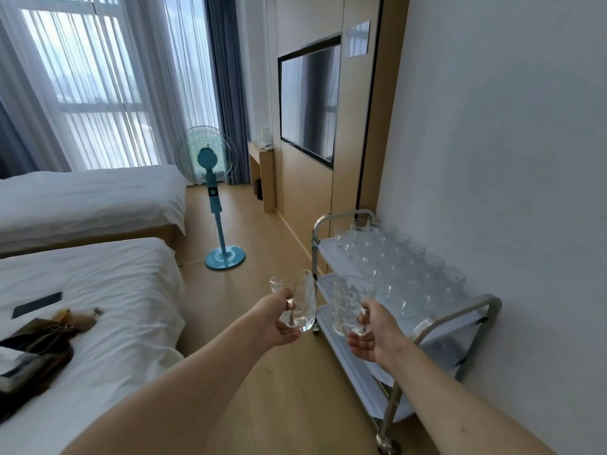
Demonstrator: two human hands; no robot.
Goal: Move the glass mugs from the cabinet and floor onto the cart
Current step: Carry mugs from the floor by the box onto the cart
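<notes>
A hotel room with a wood floor (230,307). Each hand, left hand (279,320) and right hand (374,333), grips a mug's handle: left mug (303,300), right mug (349,303). The cart (460,323) at 2 o'clock is crowded; setting down could knock the mugs already there (394,257).

Both forearms bare, no sleeves in view. Left hand (279,318) and right hand (374,333): no gloves, rings, watch or wristband visible. A few small marks on right forearm (437,379).
</notes>
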